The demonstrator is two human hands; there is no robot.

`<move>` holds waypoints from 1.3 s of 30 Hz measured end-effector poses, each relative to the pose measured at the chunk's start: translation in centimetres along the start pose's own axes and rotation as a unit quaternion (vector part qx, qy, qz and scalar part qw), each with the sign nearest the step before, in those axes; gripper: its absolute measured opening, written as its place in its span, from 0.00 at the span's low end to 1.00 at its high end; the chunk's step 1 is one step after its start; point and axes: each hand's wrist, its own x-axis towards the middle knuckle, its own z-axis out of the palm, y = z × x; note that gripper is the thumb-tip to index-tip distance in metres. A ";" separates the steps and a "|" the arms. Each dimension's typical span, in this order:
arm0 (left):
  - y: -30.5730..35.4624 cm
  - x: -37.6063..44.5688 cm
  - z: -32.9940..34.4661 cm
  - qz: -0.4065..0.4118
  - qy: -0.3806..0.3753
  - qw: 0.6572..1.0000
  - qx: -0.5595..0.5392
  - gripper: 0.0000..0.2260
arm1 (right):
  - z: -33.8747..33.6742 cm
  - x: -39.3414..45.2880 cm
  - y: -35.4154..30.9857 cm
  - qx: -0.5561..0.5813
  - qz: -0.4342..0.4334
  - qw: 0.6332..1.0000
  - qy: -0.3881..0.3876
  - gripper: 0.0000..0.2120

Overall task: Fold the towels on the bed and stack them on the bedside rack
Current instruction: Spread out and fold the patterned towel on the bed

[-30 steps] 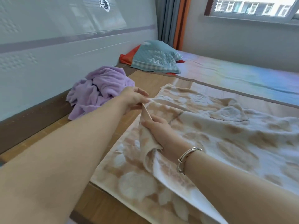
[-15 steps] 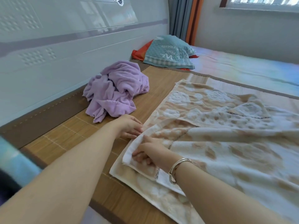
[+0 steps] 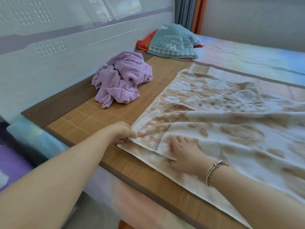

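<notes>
Low in the middle of the frame, the left hand (image 3: 123, 132) pinches the near corner of the folded-over layer of the beige patterned towel (image 3: 222, 126), fingers curled on the white hem. Just right of it, the right hand (image 3: 185, 153) lies flat on the same towel with fingers straight, pressing the layer down; a bracelet (image 3: 212, 171) circles that wrist. This towel spreads across the centre and right of the frame on a bamboo mat (image 3: 102, 116) covering the bed, its upper layer lying slantwise over the lower one, whose edge runs along the mat's near border. Above the left hand, toward the upper middle, a purple towel (image 3: 123, 79) sits crumpled in a heap on the mat, apart from the beige one and close to the pale headboard (image 3: 66, 38) filling the upper left. Farther back, at the top centre, a teal quilted pillow (image 3: 174, 42) rests over something orange-red, beside grey and orange curtains (image 3: 189, 12).
</notes>
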 end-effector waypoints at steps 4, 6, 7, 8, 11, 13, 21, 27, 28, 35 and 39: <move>-0.4 -1.3 0.9 0.016 0.047 0.999 0.004 0.08 | 0.2 -3.5 2.2 -0.072 0.060 0.995 0.036 0.20; 0.0 -1.7 0.8 0.033 0.070 0.997 -0.026 0.08 | -0.9 -5.0 2.5 -0.056 0.060 0.994 0.074 0.13; 0.3 -1.8 0.5 0.045 0.084 0.994 -0.049 0.07 | -1.6 -5.7 2.4 -0.037 0.050 0.993 0.101 0.09; 0.6 -1.9 0.1 0.056 0.100 0.991 -0.064 0.07 | -2.2 -6.3 2.1 -0.020 0.032 0.990 0.135 0.08; 0.6 -1.9 -1.0 0.069 0.139 0.987 -0.047 0.08 | -3.1 -7.1 0.6 0.023 -0.033 0.982 0.183 0.09; -0.3 -1.9 -1.0 0.067 0.147 0.987 -0.016 0.07 | -2.7 -7.0 -0.1 0.042 -0.062 0.985 0.156 0.08; -4.1 -1.3 1.9 0.066 0.233 0.956 0.165 0.11 | 1.4 -6.8 0.8 0.094 -0.056 0.994 -0.002 0.05; -0.3 -4.9 6.4 0.174 0.227 0.923 0.258 0.21 | 0.0 -10.8 4.4 0.207 0.048 0.975 0.064 0.05; 0.4 -5.5 7.8 0.183 0.206 0.924 0.264 0.19 | -0.1 -12.0 5.5 0.213 0.065 0.971 0.085 0.05; 5.5 -9.7 19.7 0.277 0.059 0.913 0.292 0.21 | 0.6 -25.7 15.9 0.128 0.238 0.941 0.203 0.11; 7.3 -11.3 26.0 0.306 0.000 0.886 0.348 0.24 | 1.5 -34.3 19.7 0.106 0.400 0.896 0.159 0.18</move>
